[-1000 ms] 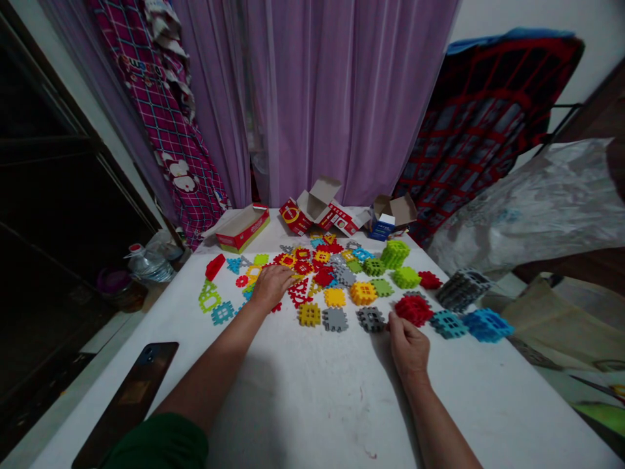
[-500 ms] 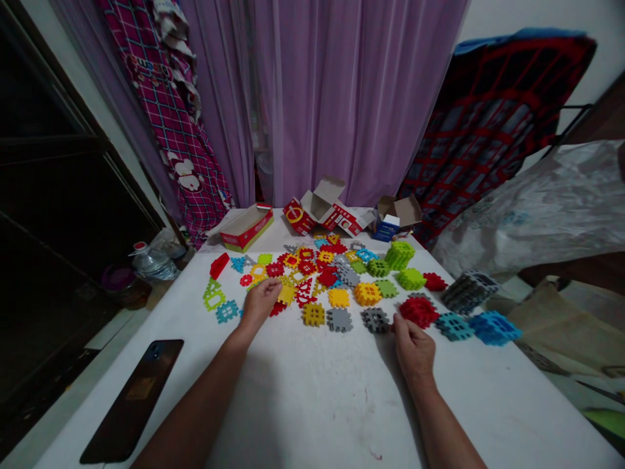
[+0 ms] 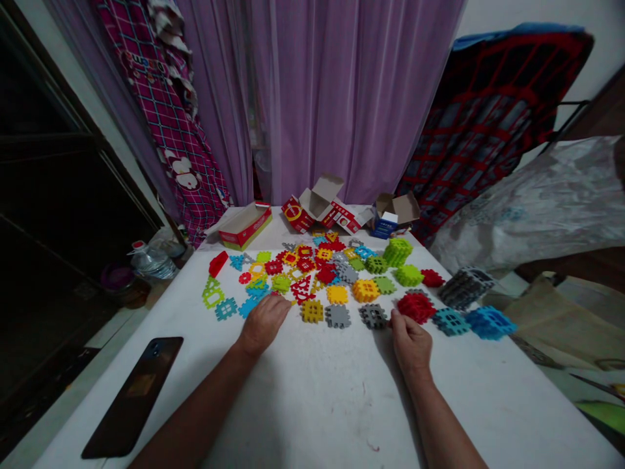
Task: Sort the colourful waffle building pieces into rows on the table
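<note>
Many flat plastic interlocking tiles [image 3: 312, 267] in red, yellow, green, blue and grey lie spread over a white table [image 3: 312, 397]. My left hand [image 3: 263, 322] lies palm down at the near edge of the spread. Its fingers are curled, just left of a yellow tile [image 3: 311, 311], and what is under them is hidden. My right hand [image 3: 411, 342] rests on the table with fingers folded. Its fingertips sit between a dark grey tile [image 3: 374, 316] and a red stack of tiles [image 3: 416, 306].
A dark phone [image 3: 131, 397] lies at the near left of the table. Open cartons [image 3: 317, 205] and a red box [image 3: 244, 226] stand at the far edge. Green [image 3: 396, 251], grey [image 3: 463, 286] and blue [image 3: 488, 322] tile stacks sit at the right. A water bottle [image 3: 151, 260] stands off the table's left side.
My left hand has drawn back from the middle of the tile spread toward me, to its near edge. My right hand has stayed where it was.
</note>
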`<state>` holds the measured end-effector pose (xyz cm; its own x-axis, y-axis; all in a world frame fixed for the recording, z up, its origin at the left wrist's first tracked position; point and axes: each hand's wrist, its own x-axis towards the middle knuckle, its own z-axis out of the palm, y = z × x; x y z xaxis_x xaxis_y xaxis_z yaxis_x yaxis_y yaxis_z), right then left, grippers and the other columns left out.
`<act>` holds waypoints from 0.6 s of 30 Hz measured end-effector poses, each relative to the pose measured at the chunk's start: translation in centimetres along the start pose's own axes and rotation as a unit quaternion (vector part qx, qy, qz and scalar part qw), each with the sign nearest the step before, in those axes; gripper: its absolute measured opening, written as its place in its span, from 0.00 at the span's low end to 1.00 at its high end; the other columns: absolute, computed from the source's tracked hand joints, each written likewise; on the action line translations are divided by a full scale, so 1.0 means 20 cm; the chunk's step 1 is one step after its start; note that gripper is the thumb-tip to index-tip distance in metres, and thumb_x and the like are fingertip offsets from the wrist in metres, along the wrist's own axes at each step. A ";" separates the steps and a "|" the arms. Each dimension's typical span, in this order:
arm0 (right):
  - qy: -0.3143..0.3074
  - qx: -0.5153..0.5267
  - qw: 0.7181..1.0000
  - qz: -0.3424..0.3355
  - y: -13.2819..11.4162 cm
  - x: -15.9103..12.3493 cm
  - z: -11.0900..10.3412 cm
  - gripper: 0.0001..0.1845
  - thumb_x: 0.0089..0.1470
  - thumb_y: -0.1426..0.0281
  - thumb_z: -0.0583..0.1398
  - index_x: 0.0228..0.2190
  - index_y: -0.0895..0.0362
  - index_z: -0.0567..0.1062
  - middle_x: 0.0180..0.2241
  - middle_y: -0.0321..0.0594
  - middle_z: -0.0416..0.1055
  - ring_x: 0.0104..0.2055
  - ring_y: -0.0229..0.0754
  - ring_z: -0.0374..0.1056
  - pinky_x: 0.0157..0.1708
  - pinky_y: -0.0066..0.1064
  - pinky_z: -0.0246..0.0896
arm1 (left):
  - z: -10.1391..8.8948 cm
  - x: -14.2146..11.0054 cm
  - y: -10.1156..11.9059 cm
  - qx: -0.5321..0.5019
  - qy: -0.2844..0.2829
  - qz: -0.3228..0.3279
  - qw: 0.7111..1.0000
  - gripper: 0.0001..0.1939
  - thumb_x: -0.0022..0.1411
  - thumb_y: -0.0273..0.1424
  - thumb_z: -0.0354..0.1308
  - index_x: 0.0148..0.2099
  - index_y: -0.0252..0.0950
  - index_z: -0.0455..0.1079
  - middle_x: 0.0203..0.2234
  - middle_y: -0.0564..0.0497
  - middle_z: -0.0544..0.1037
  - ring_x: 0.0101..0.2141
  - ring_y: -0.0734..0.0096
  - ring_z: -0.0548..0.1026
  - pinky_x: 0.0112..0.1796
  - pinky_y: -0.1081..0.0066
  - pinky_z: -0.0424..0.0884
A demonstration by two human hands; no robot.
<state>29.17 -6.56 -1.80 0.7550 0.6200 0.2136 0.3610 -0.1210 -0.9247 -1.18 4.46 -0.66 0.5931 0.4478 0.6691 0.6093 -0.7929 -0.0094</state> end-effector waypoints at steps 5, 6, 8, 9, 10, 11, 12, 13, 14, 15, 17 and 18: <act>0.001 0.001 1.000 0.006 -0.02 0.00 -0.01 0.28 0.44 0.45 0.57 0.13 0.56 0.69 0.14 0.34 0.60 0.21 0.38 0.58 0.24 0.29 0.53 | 0.00 -0.07 -0.01 -0.018 -0.034 0.059 0.998 0.11 0.70 0.26 0.50 0.43 0.36 0.74 0.35 0.48 0.79 0.38 0.68 0.76 0.41 0.69 0.74; 0.000 0.002 1.000 0.005 -0.02 0.00 -0.01 0.28 0.44 0.45 0.57 0.13 0.56 0.69 0.14 0.33 0.60 0.21 0.38 0.57 0.24 0.29 0.53 | -0.01 -0.09 -0.01 -0.027 -0.047 0.060 0.997 0.10 0.70 0.26 0.50 0.43 0.36 0.73 0.35 0.47 0.79 0.38 0.68 0.75 0.41 0.69 0.74; -0.002 0.003 1.000 0.005 -0.02 0.00 0.00 0.28 0.44 0.46 0.58 0.12 0.56 0.68 0.14 0.33 0.59 0.21 0.37 0.56 0.24 0.29 0.53 | -0.03 -0.11 -0.03 -0.046 -0.073 0.056 0.995 0.10 0.70 0.27 0.49 0.43 0.35 0.73 0.35 0.47 0.78 0.38 0.68 0.75 0.41 0.69 0.74; -0.002 0.003 1.000 0.004 -0.01 0.00 0.00 0.28 0.44 0.46 0.58 0.12 0.56 0.67 0.14 0.33 0.59 0.21 0.37 0.56 0.24 0.29 0.53 | -0.03 -0.12 -0.03 -0.055 -0.084 0.052 0.994 0.11 0.70 0.28 0.49 0.43 0.35 0.73 0.35 0.47 0.78 0.39 0.68 0.75 0.42 0.69 0.74; -0.001 0.002 1.000 0.003 -0.01 0.00 0.00 0.28 0.44 0.46 0.58 0.12 0.56 0.67 0.14 0.33 0.59 0.21 0.37 0.56 0.24 0.29 0.53 | -0.04 -0.12 -0.03 -0.063 -0.093 0.046 0.993 0.11 0.70 0.29 0.49 0.43 0.35 0.73 0.35 0.47 0.78 0.39 0.68 0.75 0.42 0.68 0.74; 0.000 0.001 1.000 0.003 -0.01 0.00 0.00 0.28 0.44 0.46 0.58 0.12 0.56 0.68 0.14 0.34 0.59 0.21 0.37 0.56 0.24 0.29 0.53 | -0.04 -0.12 -0.04 -0.070 -0.101 0.040 0.992 0.11 0.71 0.29 0.49 0.43 0.35 0.73 0.36 0.47 0.78 0.39 0.68 0.75 0.43 0.68 0.74; 0.000 0.000 1.000 0.002 0.00 0.00 0.00 0.28 0.44 0.46 0.58 0.12 0.56 0.68 0.14 0.34 0.60 0.21 0.37 0.57 0.24 0.29 0.53 | -0.04 -0.12 -0.04 -0.078 -0.107 0.036 0.991 0.11 0.71 0.29 0.48 0.43 0.35 0.73 0.36 0.47 0.78 0.40 0.68 0.74 0.44 0.68 0.73; -0.003 -0.002 1.000 0.001 0.01 0.01 0.00 0.28 0.44 0.46 0.58 0.13 0.57 0.69 0.14 0.34 0.60 0.21 0.38 0.57 0.24 0.29 0.54 | -0.04 -0.12 -0.04 -0.084 -0.113 0.032 0.989 0.11 0.71 0.29 0.48 0.43 0.36 0.73 0.36 0.47 0.78 0.40 0.68 0.74 0.45 0.67 0.73; -0.005 -0.004 1.000 0.000 0.02 0.01 -0.01 0.28 0.44 0.46 0.58 0.13 0.57 0.70 0.14 0.34 0.60 0.22 0.38 0.58 0.24 0.29 0.54 | -0.03 -0.11 -0.04 -0.089 -0.118 0.028 0.989 0.12 0.71 0.29 0.48 0.43 0.36 0.73 0.36 0.47 0.78 0.41 0.68 0.74 0.45 0.67 0.73; -0.008 -0.005 1.000 0.000 0.02 0.01 -0.01 0.27 0.45 0.46 0.58 0.13 0.57 0.70 0.14 0.34 0.60 0.22 0.38 0.58 0.24 0.29 0.54 | -0.02 -0.11 -0.03 -0.091 -0.122 0.026 0.988 0.12 0.71 0.29 0.47 0.43 0.36 0.73 0.36 0.47 0.78 0.40 0.68 0.74 0.45 0.67 0.73; -0.010 -0.007 1.000 0.000 0.04 0.01 -0.01 0.26 0.46 0.47 0.58 0.14 0.57 0.70 0.14 0.33 0.59 0.21 0.37 0.57 0.23 0.29 0.54 | 0.00 -0.10 -0.03 -0.089 -0.126 0.024 0.988 0.13 0.71 0.29 0.46 0.42 0.36 0.73 0.36 0.48 0.79 0.40 0.68 0.75 0.44 0.67 0.73; -0.009 -0.008 1.000 0.001 0.05 0.01 -0.01 0.26 0.46 0.48 0.58 0.14 0.57 0.70 0.14 0.33 0.59 0.21 0.37 0.57 0.23 0.29 0.54 | 0.01 -0.10 -0.02 -0.086 -0.127 0.022 0.988 0.14 0.71 0.29 0.46 0.42 0.36 0.74 0.36 0.48 0.79 0.39 0.68 0.75 0.43 0.67 0.73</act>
<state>29.82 -6.65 -2.53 0.7456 0.6337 0.2063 0.3691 -0.1350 -0.9195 -2.45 4.04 -2.13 0.7433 0.4840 0.4618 0.4948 -0.8623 0.1075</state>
